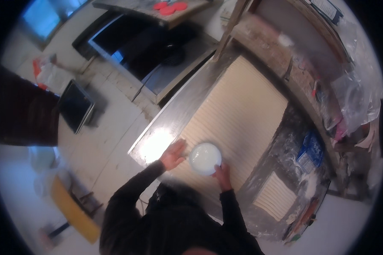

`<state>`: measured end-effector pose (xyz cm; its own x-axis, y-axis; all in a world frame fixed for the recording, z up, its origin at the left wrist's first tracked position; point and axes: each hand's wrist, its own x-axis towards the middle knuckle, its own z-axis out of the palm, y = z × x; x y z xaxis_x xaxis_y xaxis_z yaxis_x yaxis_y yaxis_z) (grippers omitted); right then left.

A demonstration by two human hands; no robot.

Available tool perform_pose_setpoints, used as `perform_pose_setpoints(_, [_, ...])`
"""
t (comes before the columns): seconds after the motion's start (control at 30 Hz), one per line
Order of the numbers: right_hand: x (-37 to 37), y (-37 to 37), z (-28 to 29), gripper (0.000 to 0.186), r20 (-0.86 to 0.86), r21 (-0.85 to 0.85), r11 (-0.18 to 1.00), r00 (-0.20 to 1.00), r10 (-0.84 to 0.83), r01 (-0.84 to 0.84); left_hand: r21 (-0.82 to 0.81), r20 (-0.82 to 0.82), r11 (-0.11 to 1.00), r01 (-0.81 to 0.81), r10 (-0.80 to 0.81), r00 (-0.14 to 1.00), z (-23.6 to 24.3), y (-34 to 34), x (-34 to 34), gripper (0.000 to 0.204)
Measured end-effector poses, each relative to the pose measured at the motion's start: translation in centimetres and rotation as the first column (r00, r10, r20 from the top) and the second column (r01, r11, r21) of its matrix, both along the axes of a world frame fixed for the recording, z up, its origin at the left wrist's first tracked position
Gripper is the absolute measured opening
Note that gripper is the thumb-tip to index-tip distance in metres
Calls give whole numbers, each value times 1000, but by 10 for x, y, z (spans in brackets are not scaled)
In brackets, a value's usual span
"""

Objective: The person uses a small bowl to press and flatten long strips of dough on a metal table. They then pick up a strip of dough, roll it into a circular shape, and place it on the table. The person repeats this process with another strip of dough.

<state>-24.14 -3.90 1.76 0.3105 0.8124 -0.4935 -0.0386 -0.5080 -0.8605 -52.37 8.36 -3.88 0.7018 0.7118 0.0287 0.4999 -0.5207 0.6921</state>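
Note:
My right hand grips the near right rim of a round white bowl with whitish, liquid-looking contents. The bowl is over the near part of a large pale ribbed sheet that looks like rolled dough. To the left of the bowl, my left hand is open, its fingers stretched out over the sheet's left edge. Nothing shows in that hand. A smaller ribbed piece of the same look lies to the right on the metal-topped table.
Right of the sheet are a blue printed packet and white powder on the dark tabletop. A raised wooden ledge borders the far right, with clear plastic beyond it. On the floor at left lies a dark tray-like object.

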Motion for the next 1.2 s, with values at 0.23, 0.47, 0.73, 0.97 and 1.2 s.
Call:
perform_pose_setpoints(0.23, [18,13,4,30,93,-86,987,987,-127,136,272,-182,941,202,-156,971,-38,96,74,83])
perform_pose_setpoints(0.47, [36,29,13,23,97,-61,979,977,-187,194,326,-82,939,113,-91,992,-50,197,171,87])
perform_pose_setpoints(0.73, [70,59,2,22,137,-19,981,972,-190,194,306,-48,948,84,-73,996,-51,190,165,85])
perform_pose_setpoints(0.97, [79,91,-5,23,86,-2,978,974,-208,209,161,-8,974,159,-160,987,-17,114,63,88])
perform_pose_setpoints(1.2, [71,112,-27,22,43,-12,987,986,-160,160,227,30,912,343,-359,933,67,124,133,79])
